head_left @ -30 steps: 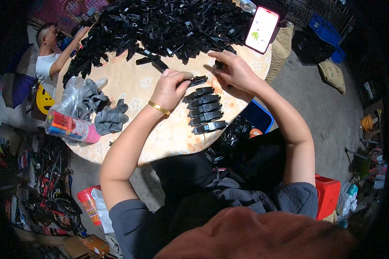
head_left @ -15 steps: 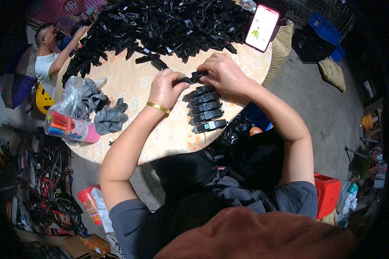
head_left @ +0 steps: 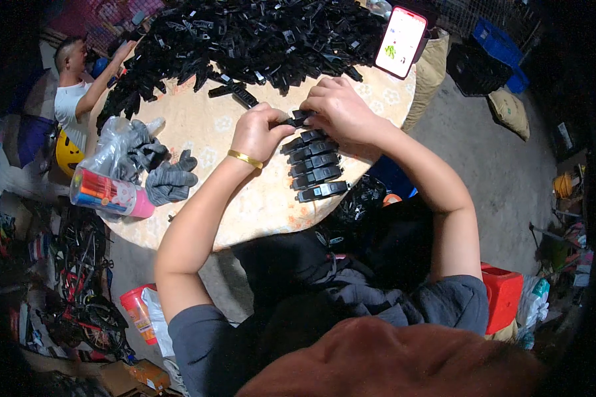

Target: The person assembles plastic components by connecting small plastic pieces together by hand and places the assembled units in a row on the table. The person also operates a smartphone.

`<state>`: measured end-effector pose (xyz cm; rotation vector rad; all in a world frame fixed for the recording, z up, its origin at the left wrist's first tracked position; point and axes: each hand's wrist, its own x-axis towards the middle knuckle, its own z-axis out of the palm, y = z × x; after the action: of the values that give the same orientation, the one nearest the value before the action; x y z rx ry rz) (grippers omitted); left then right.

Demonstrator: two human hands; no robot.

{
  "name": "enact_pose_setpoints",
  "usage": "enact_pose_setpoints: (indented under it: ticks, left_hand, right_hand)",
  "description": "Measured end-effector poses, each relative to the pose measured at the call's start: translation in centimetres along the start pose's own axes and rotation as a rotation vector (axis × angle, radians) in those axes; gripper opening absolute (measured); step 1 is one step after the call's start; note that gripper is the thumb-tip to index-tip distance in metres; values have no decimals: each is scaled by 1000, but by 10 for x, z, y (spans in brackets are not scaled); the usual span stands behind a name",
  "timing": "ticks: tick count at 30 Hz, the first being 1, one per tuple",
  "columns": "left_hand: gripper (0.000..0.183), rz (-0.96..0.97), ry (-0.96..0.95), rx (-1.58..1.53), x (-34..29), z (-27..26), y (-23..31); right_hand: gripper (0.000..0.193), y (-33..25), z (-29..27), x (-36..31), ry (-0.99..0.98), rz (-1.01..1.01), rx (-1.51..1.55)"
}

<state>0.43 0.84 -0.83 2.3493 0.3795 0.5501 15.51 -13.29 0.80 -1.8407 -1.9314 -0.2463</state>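
Note:
Both hands are over the upper middle of the table [head_left: 212,159], at the two ends of one small black plastic piece [head_left: 300,118]. My left hand [head_left: 257,134] pinches its left end between thumb and fingers. My right hand [head_left: 341,109] is closed on the right end, its fingers covering much of it. Just below lies a neat column of several similar black plastic pieces [head_left: 316,162], side by side; the nearest one shows a lighter grey patch. Beyond my left hand, a strap-like black piece [head_left: 246,98] lies loose at the edge of a large pile of black plastic parts [head_left: 245,43].
A lit phone [head_left: 401,42] stands at the table's far right. To the left are grey gloves [head_left: 171,178], a clear plastic bag [head_left: 112,147] and a pink-ended tub of coloured pens [head_left: 112,194]. Another person [head_left: 76,92] sits at the far left. A red container [head_left: 500,298] stands low at right.
My left hand has shifted slightly right, and my right hand has turned a little over the held piece. The column of pieces stays in place.

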Motion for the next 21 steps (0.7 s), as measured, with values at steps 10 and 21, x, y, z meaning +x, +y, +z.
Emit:
enact_pose_setpoints:
  ticks: [10,21]
  left_hand:
    - [17,55,-15,96,0,-5,5]
    - [13,107,-78,-55,0,2,1]
  right_hand:
    - [23,20,-12,-5,-51,-67,-8]
    - [20,15,1,-5,-16,-110,161]
